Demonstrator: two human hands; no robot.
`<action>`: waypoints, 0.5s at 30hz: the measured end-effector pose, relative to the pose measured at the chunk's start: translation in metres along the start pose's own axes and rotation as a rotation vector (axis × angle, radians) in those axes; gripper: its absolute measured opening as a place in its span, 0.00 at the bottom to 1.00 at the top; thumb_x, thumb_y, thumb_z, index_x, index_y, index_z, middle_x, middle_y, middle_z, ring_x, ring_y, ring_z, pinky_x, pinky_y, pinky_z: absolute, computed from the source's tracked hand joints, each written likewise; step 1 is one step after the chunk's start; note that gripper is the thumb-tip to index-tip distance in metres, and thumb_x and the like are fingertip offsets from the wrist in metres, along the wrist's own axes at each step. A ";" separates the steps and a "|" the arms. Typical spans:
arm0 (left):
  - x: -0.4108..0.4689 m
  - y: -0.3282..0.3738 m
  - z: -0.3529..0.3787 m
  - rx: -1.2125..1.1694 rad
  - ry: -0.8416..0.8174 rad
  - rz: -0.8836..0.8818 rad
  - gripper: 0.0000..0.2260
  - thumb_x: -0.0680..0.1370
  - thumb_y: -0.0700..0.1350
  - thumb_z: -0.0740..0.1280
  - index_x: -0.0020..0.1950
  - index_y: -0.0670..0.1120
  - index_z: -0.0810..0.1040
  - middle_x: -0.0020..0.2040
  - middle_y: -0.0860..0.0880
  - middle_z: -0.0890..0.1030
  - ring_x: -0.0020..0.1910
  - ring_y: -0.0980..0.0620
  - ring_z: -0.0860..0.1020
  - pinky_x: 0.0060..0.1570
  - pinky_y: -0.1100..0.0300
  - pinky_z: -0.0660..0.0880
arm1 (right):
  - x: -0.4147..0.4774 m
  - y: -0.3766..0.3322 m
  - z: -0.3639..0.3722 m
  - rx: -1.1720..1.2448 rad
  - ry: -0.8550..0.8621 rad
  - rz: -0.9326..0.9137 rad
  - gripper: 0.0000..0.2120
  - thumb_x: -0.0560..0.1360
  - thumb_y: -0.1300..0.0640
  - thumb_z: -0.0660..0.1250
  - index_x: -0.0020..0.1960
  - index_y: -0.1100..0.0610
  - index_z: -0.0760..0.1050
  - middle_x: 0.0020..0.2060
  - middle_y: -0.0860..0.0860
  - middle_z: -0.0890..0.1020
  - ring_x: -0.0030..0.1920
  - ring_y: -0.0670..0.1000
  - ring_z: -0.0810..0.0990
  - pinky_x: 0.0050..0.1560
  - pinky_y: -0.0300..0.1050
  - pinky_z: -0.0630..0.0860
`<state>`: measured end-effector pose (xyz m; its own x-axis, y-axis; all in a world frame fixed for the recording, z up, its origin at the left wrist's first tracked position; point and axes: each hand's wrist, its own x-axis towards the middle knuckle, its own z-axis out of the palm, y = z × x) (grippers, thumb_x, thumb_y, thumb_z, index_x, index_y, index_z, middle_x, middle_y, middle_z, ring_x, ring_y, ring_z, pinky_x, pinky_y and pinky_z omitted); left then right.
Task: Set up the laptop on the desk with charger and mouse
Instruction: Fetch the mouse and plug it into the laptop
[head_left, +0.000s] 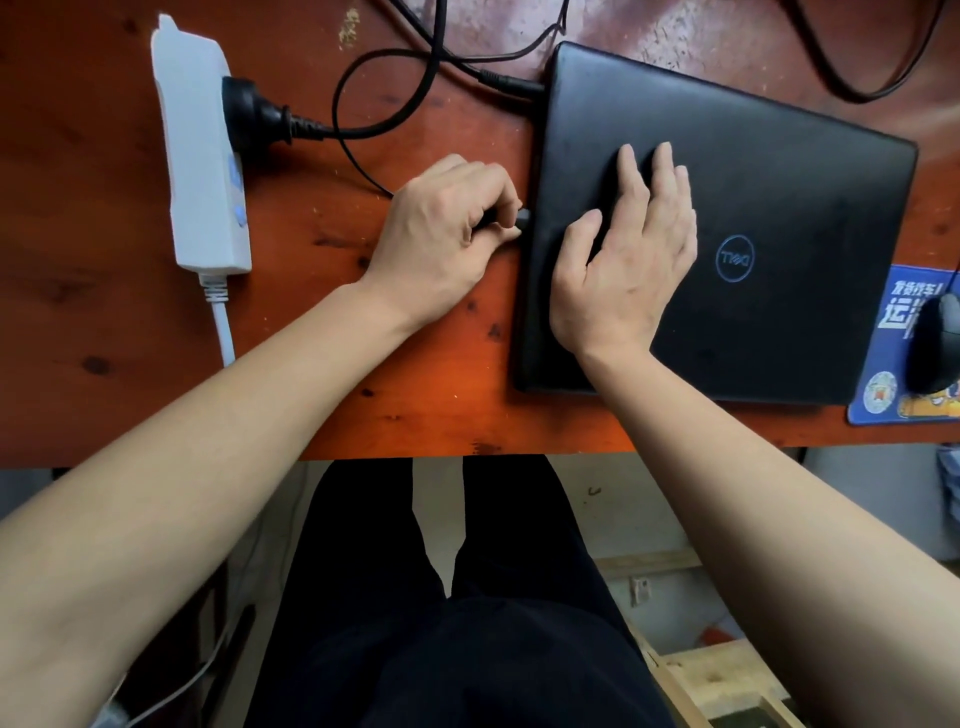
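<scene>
A closed black laptop (779, 208) lies on the reddish wooden desk (104, 312). My left hand (441, 239) pinches a small black cable plug (519, 221) held against the laptop's left edge. My right hand (628, 254) rests flat on the lid, fingers spread. A charger connector (506, 83) sits in the laptop's left side near the back. The black power plug (249, 117) is in a white power strip (200, 150) at the left. A black mouse (935, 348) sits on a blue mouse pad (883, 364) at the right edge.
Black cables (384, 67) loop across the desk behind my left hand, and another loops at the far right. The power strip's white cord (223, 327) runs toward the desk's front edge. Below the desk are my legs and wooden boards on the floor.
</scene>
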<state>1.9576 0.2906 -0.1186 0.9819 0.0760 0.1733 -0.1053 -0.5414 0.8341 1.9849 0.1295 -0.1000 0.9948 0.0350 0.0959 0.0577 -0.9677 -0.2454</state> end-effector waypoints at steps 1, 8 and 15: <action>-0.001 0.000 0.000 0.003 -0.002 0.005 0.05 0.72 0.39 0.72 0.40 0.41 0.78 0.42 0.47 0.84 0.42 0.45 0.79 0.42 0.48 0.74 | 0.000 0.000 -0.001 0.005 -0.002 0.001 0.26 0.79 0.54 0.57 0.76 0.55 0.67 0.78 0.56 0.64 0.79 0.58 0.59 0.77 0.58 0.53; -0.001 -0.001 -0.001 0.039 0.000 0.034 0.04 0.72 0.39 0.73 0.41 0.41 0.78 0.43 0.48 0.84 0.44 0.47 0.79 0.43 0.51 0.75 | 0.001 0.002 0.002 0.002 -0.009 -0.014 0.26 0.79 0.53 0.57 0.77 0.55 0.67 0.78 0.56 0.63 0.79 0.58 0.58 0.78 0.58 0.52; 0.000 0.016 -0.009 0.108 -0.108 -0.064 0.04 0.73 0.40 0.73 0.47 0.43 0.81 0.45 0.49 0.83 0.47 0.47 0.78 0.49 0.54 0.74 | 0.002 0.005 -0.005 0.070 -0.103 0.007 0.26 0.80 0.52 0.56 0.78 0.53 0.64 0.80 0.55 0.60 0.81 0.55 0.53 0.79 0.55 0.46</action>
<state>1.9549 0.2895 -0.1007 0.9979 0.0260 0.0596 -0.0303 -0.6257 0.7795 1.9864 0.1238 -0.0961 0.9983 0.0577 -0.0049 0.0533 -0.9484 -0.3125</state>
